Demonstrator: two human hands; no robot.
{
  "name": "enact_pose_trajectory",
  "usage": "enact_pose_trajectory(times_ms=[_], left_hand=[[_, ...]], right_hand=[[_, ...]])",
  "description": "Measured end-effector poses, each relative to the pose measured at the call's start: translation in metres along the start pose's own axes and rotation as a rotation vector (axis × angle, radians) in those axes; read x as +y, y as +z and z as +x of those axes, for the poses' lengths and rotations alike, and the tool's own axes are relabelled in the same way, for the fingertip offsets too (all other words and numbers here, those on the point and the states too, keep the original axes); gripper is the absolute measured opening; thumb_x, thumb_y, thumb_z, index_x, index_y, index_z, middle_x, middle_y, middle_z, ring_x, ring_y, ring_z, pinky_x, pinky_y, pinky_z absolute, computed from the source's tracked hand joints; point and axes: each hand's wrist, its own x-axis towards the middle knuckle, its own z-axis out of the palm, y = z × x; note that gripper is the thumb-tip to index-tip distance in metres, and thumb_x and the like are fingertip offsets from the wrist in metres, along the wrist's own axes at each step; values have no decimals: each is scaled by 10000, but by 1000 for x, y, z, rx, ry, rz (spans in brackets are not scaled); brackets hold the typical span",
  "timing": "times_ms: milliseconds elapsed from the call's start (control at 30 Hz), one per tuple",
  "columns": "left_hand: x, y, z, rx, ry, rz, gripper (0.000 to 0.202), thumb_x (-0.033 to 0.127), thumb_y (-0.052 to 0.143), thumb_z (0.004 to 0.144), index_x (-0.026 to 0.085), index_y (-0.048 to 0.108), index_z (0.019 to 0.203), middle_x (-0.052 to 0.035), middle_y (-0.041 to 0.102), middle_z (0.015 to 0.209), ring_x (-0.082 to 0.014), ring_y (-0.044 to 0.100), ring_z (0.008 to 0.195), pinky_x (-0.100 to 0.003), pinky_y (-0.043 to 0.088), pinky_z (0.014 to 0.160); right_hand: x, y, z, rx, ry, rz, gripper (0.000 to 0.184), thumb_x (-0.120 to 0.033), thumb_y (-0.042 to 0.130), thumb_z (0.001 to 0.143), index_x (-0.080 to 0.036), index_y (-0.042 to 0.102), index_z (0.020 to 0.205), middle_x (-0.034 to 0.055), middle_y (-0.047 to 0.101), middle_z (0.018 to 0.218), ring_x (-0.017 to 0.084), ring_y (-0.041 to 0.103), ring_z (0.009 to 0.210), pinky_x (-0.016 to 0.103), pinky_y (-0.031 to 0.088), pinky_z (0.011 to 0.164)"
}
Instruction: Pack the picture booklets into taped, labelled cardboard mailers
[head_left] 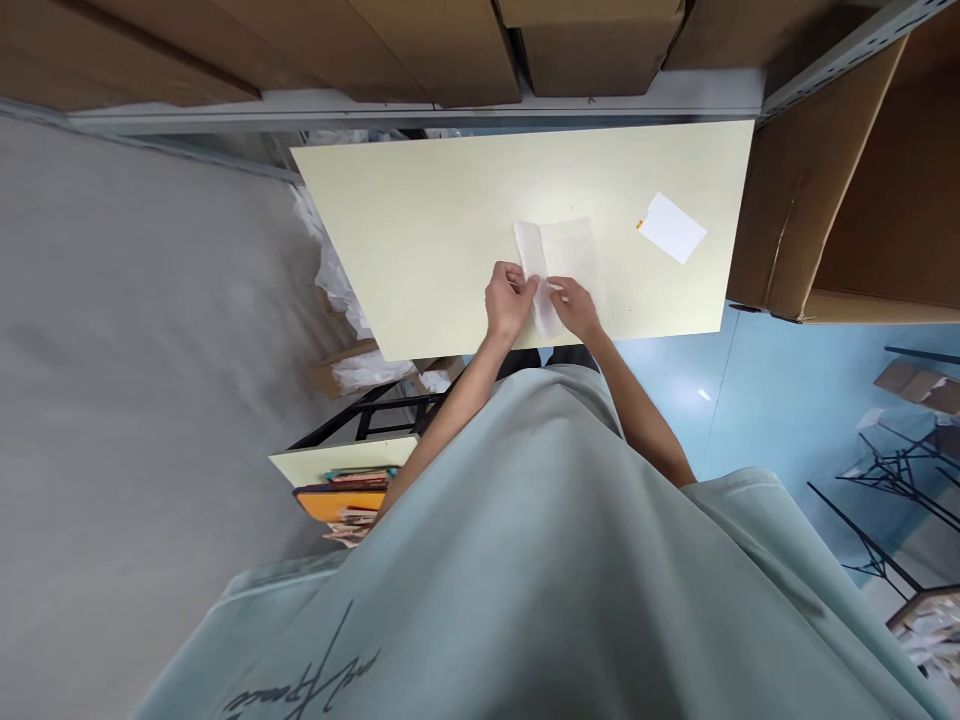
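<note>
A thin, slightly see-through white sheet lies on the pale yellow tabletop, close to its front edge. Its left part is folded over as a narrow strip; whether it is paper, foam or plastic I cannot tell. My left hand pinches this strip at its left side, fingers curled. From the right, my right hand has thumb and forefinger closed on the sheet near the fold. Further right on the table lies a white card with a small orange mark at its left corner, apart from both hands.
Cardboard boxes stand on a metal shelf behind the table. A large open carton borders the table on the right. On the left are a grey wall and white plastic wrapping. A side surface holds stacked papers.
</note>
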Motion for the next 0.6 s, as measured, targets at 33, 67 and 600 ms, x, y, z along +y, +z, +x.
enact_pose_trajectory(times_ms=[33,67,600], left_hand=[[5,10,-1,-20,15,-17,285,216,849,991,279,576,1049,11,697,936,-185,712,856,-318,577,873],[11,21,-1,-47,28,-33,285,231,857,997,278,584,1063,4,709,955,-186,716,864,-318,582,874],[0,53,13,-163,-239,-138,176,169,798,911,234,726,1058,-69,799,1037,-302,781,1110,-461,580,1157]], right_hand=[[3,-9,-2,32,10,35,335,-406,582,1195,-246,803,1388,135,837,1504,246,858,1257,426,722,1142],[7,-20,-4,70,19,64,364,-469,568,1205,-259,801,1388,121,859,1462,246,868,1220,436,733,1118],[18,-43,7,356,340,-142,256,-352,770,1044,-195,732,1243,172,791,1307,304,765,1152,504,645,1106]])
